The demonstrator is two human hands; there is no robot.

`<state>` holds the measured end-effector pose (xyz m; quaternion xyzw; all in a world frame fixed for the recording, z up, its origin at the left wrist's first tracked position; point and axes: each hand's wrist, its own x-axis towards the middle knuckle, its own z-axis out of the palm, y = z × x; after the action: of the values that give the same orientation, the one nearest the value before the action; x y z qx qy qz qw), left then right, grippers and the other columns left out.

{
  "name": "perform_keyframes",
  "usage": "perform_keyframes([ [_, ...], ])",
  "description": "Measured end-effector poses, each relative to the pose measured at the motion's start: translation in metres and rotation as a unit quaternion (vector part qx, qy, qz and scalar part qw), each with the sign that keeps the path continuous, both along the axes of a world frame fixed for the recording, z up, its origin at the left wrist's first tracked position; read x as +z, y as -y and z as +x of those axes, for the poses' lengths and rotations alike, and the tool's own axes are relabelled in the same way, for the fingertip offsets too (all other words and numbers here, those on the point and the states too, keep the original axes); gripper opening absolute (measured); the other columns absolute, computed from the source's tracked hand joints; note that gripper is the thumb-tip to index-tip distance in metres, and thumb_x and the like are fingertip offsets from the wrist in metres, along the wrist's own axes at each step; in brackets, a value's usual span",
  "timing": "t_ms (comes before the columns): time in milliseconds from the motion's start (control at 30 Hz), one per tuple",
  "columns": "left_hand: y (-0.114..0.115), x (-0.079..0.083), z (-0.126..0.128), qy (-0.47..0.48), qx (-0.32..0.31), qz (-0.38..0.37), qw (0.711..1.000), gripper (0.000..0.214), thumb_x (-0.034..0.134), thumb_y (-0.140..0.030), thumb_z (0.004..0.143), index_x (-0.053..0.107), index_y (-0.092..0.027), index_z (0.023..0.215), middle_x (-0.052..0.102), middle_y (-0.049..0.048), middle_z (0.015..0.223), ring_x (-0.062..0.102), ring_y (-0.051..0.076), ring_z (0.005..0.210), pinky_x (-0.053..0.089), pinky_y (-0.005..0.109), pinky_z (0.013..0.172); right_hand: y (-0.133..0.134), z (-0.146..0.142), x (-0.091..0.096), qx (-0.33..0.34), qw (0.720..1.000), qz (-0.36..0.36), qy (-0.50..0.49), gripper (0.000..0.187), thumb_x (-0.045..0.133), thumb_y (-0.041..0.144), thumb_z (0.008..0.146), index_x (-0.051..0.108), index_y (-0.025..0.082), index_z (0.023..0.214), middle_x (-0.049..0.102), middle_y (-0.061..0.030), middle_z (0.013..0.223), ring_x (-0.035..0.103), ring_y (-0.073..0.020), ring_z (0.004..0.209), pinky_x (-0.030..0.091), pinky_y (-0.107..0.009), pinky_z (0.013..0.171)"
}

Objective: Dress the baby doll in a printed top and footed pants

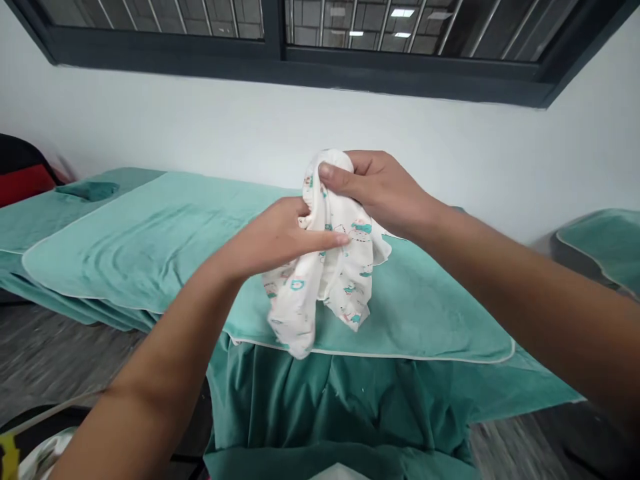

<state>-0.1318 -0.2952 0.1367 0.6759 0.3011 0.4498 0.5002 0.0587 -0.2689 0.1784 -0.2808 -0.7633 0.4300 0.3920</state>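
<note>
A small white baby garment with green and pink cartoon prints hangs bunched up above the green-covered bed. Two loose ends dangle from it, the left one lower than the right. My right hand pinches its upper edge, thumb in front and fingers behind. Lower on the left side, my left hand grips the cloth with the thumb stretched across the front. The left fingers are mostly hidden behind or within the folds.
A teal padded cover with white piping lies over the bed against the white wall. Above is a dark-framed barred window. A red and black item stands far left; another teal-covered surface is at right.
</note>
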Motion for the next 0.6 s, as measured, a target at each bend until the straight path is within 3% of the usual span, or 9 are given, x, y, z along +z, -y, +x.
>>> perform_keyframes([
  [100, -0.002, -0.004, 0.008, 0.066, 0.03, -0.019, 0.997, 0.029, 0.08, -0.036, 0.076, 0.072, -0.016, 0.096, 0.073, 0.0035, 0.079, 0.072, 0.024, 0.081, 0.058, 0.032, 0.071, 0.001, 0.001, -0.006, 0.003, 1.0, -0.03, -0.004, 0.047, 0.069, 0.065, 0.084, 0.064, 0.019, 0.08, 0.06, 0.0032, 0.068, 0.057, -0.0098, 0.064, 0.042, -0.021, 0.056],
  [267, -0.011, -0.009, 0.016, 0.187, 0.036, -0.055, 0.98, 0.037, 0.076, -0.039, 0.082, 0.069, -0.017, 0.111, 0.075, 0.0066, 0.09, 0.073, 0.028, 0.099, 0.059, 0.038, 0.088, 0.002, 0.018, -0.018, 0.059, 0.982, -0.103, 0.145, 0.043, 0.082, 0.059, 0.072, 0.069, 0.018, 0.078, 0.065, 0.0018, 0.067, 0.061, -0.0125, 0.064, 0.046, -0.023, 0.057],
  [367, -0.01, -0.019, 0.019, 0.166, 0.006, -0.082, 0.983, 0.046, 0.08, -0.042, 0.079, 0.069, -0.016, 0.115, 0.076, 0.0084, 0.093, 0.072, 0.032, 0.103, 0.059, 0.042, 0.091, 0.002, 0.018, -0.025, 0.007, 0.995, -0.088, 0.037, 0.044, 0.078, 0.063, 0.074, 0.07, 0.021, 0.086, 0.069, 0.0004, 0.073, 0.066, -0.0162, 0.073, 0.052, -0.027, 0.065],
  [500, -0.006, -0.031, 0.02, 0.073, -0.069, -0.114, 0.988, 0.054, 0.087, -0.035, 0.071, 0.07, -0.015, 0.118, 0.077, 0.0111, 0.1, 0.073, 0.035, 0.102, 0.06, 0.046, 0.089, -0.003, 0.011, -0.03, -0.046, 0.991, -0.086, -0.095, 0.048, 0.072, 0.069, 0.078, 0.067, 0.025, 0.095, 0.072, -0.0014, 0.083, 0.07, -0.0196, 0.087, 0.056, -0.031, 0.076],
  [600, -0.009, -0.035, 0.02, 0.115, -0.039, -0.117, 0.986, 0.053, 0.085, -0.036, 0.073, 0.07, -0.015, 0.119, 0.077, 0.0113, 0.102, 0.073, 0.035, 0.102, 0.06, 0.047, 0.09, -0.006, 0.014, -0.035, -0.033, 0.986, -0.126, -0.102, 0.053, 0.069, 0.073, 0.078, 0.067, 0.023, 0.095, 0.073, -0.0033, 0.082, 0.07, -0.0204, 0.087, 0.058, -0.031, 0.074],
])
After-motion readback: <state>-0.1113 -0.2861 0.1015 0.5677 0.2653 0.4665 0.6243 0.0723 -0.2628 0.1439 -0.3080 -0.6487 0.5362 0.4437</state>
